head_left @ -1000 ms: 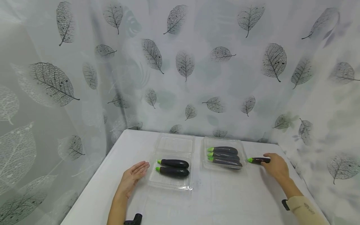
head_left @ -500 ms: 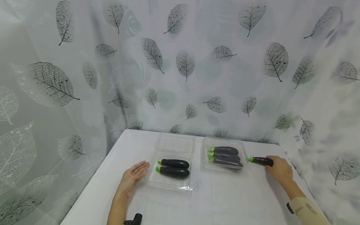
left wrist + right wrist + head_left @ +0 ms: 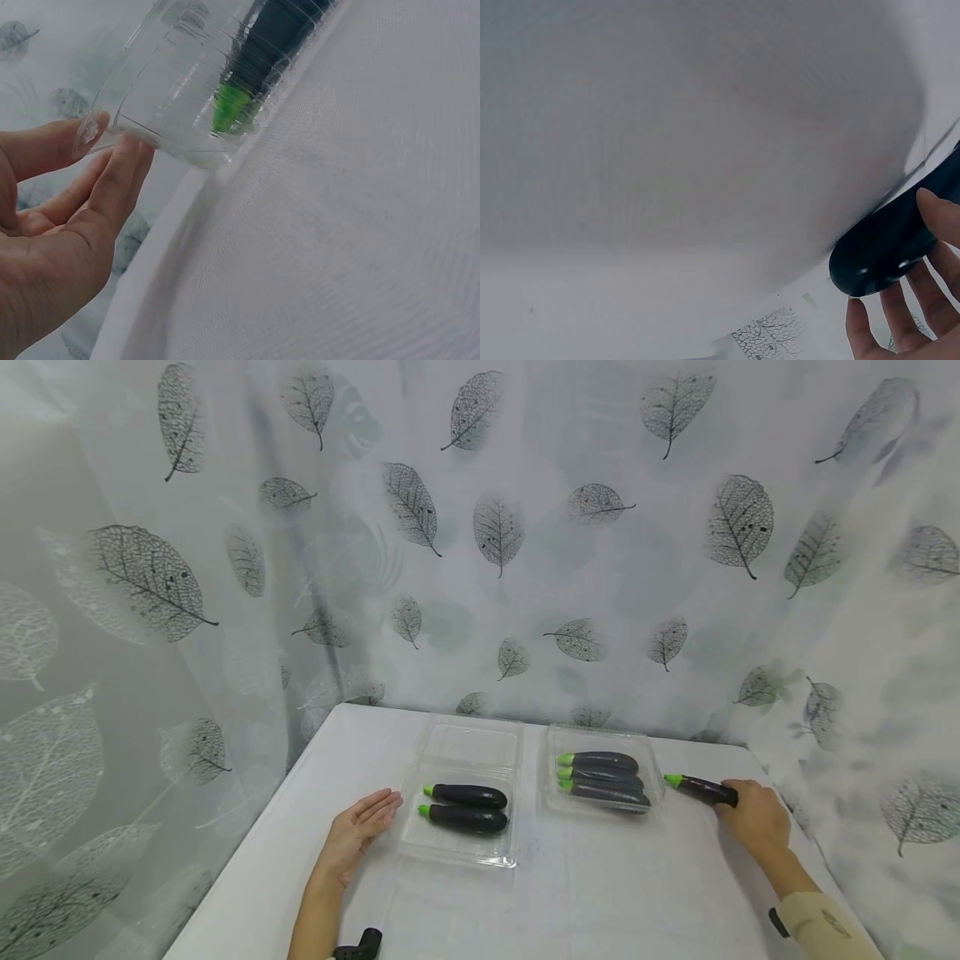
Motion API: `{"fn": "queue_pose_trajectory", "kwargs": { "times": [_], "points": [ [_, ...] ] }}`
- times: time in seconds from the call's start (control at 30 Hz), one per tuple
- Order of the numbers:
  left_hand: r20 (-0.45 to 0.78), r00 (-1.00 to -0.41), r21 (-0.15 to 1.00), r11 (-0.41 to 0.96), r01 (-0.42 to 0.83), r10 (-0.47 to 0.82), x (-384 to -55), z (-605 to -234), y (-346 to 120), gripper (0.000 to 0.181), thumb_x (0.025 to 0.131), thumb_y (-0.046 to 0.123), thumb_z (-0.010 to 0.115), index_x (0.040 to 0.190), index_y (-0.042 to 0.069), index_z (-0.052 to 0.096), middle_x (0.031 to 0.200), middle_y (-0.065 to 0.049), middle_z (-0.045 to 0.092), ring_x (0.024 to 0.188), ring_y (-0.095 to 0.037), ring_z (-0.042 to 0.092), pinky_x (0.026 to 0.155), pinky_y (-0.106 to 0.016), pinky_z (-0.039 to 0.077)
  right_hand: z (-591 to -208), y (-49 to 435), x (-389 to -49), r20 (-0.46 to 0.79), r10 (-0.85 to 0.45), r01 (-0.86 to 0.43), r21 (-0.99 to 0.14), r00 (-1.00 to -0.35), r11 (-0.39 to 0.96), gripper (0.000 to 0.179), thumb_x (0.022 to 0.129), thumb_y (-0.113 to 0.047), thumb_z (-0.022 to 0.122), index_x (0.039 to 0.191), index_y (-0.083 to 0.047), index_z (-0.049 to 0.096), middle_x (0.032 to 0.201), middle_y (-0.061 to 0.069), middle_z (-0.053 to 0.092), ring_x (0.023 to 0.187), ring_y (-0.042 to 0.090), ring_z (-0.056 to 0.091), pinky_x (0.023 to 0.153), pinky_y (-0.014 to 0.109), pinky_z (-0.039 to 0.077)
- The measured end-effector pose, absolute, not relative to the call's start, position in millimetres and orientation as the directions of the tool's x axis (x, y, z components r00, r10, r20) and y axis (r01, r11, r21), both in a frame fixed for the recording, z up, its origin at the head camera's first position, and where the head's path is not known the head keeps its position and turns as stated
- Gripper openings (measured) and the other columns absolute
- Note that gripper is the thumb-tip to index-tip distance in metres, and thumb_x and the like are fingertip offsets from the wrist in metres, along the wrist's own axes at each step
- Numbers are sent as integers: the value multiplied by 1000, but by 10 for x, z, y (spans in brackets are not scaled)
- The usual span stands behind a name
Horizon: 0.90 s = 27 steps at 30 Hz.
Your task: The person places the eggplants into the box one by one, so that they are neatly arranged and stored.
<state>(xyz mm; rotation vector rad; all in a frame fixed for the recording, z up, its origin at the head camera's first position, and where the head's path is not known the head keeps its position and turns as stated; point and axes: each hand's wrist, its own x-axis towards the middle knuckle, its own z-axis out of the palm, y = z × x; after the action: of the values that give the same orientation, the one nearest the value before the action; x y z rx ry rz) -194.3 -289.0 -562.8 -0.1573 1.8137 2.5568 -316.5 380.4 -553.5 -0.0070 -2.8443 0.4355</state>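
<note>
In the head view my left hand [image 3: 363,827] is at the left edge of an open clear plastic container [image 3: 459,852]. The left wrist view shows its thumb and fingertips pinching the clear rim [image 3: 88,139]. Two dark eggplants with green stem ends lie side by side in that container: a far eggplant [image 3: 470,796] and a near eggplant [image 3: 467,818]. My right hand [image 3: 757,818] holds another eggplant [image 3: 703,789] by its rounded end, stem pointing left. In the right wrist view the thumb [image 3: 934,214] lies across this eggplant, with fingers along its other side.
A second clear container [image 3: 596,814] with several eggplants inside stands between the open one and my right hand. The raised or folded-back lid [image 3: 468,743] of the first extends toward the back. A leaf-printed curtain [image 3: 510,593] hangs behind the white table [image 3: 570,893].
My right hand has slid rightward along the eggplant toward its rounded end, so more of the eggplant shows and it slants slightly. My left hand stays where it was.
</note>
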Motion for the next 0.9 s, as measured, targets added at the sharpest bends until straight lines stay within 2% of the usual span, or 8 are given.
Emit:
{"fn": "queue_pose_trajectory", "kwargs": {
  "times": [0.3,0.57,0.9],
  "points": [
    [-89,-995,938,-341,-69,-42,-1951,-5629,-2890,56,98,-12,60,151,-11,41,154,-30,47,139,-30,54,107,-29,52,-5521,3804,-3102,251,98,1,-361,-963,932,49,88,-14,78,129,8,64,124,40,60,105,61,59,78,69,53],
    [-91,-995,936,-344,-71,-43,-1950,-5654,-2898,56,98,-13,59,152,-11,41,154,-30,47,139,-30,55,107,-29,52,-5469,3668,-3029,299,163,12,-450,-940,893,47,91,-19,78,130,6,65,119,38,65,97,55,64,68,59,53],
    [-58,-997,952,-303,-42,-47,-1941,-5639,-2871,57,99,-12,59,152,-13,38,154,-33,45,138,-29,56,106,-28,52,-5346,3484,-3000,380,189,-29,-501,-905,865,47,94,-19,78,131,5,66,118,36,66,100,54,64,75,62,51]
  ]
}}
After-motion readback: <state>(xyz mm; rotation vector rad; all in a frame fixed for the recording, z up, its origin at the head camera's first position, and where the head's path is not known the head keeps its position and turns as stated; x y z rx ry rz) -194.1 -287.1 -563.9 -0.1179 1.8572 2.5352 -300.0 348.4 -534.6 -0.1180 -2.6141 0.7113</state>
